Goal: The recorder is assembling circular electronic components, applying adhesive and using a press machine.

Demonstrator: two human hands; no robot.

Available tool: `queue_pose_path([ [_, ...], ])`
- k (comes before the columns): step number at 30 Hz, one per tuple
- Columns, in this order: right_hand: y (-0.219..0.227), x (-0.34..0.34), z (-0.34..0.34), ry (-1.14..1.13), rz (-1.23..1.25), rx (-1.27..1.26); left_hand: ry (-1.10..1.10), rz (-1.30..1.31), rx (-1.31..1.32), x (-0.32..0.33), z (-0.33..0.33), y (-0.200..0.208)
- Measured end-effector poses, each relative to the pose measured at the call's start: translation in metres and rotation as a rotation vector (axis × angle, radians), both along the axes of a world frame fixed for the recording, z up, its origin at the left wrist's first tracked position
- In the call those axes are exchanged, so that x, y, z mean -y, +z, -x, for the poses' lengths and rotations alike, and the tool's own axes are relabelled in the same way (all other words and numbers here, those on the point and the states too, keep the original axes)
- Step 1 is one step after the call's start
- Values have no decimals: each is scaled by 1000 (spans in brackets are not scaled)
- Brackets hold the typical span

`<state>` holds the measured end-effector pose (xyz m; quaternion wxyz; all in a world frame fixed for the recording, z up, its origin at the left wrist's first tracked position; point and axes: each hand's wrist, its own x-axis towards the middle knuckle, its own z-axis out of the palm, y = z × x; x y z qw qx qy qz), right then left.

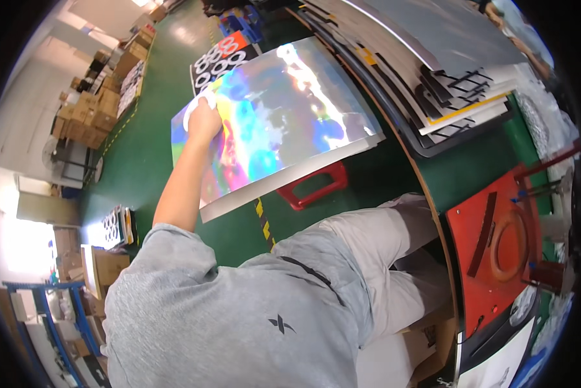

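Note:
My left arm reaches up the picture, and my left hand [204, 120] is closed on a bunched white cloth [192, 108]. Hand and cloth rest against the left part of a large, shiny, rainbow-silver sheet [271, 116]. A pale layer [290, 173] shows along the sheet's near edge. Bright reflections streak across its surface. Behind its far left corner lies a dark panel with white rings and an orange patch [220, 59]. Partly under the sheet's near edge is a red plastic stool [316, 185]. My right hand is out of the picture.
To the right, a green-topped table [442, 178] carries stacked flat boards [400, 71] and a red board with a ring-shaped piece [494, 249]. Cardboard boxes [93, 113] line the left wall. A blue shelf rack [51, 323] stands at lower left. Part of another person [520, 29] shows at upper right.

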<state>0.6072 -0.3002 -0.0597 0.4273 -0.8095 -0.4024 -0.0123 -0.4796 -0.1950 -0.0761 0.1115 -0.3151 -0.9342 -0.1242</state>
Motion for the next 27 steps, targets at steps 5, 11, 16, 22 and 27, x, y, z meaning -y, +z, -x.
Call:
queue_pose_path([
  [5, 82, -54, 233, 265, -589, -871, -141, -225, -174, 7, -11, 32],
  [11, 61, -47, 235, 311, -294, -527, -764, -431, 636, -52, -157, 143],
  [16, 76, -81, 360, 601, -191, -681, -1525, -410, 759, -74, -288, 165],
  [22, 79, -95, 408, 689, -195, -740, -1995, -717, 568, -143, -458, 117],
  [27, 60, -80, 410, 606, -129, -781, -2090, -525, 453, -150, -521, 49],
])
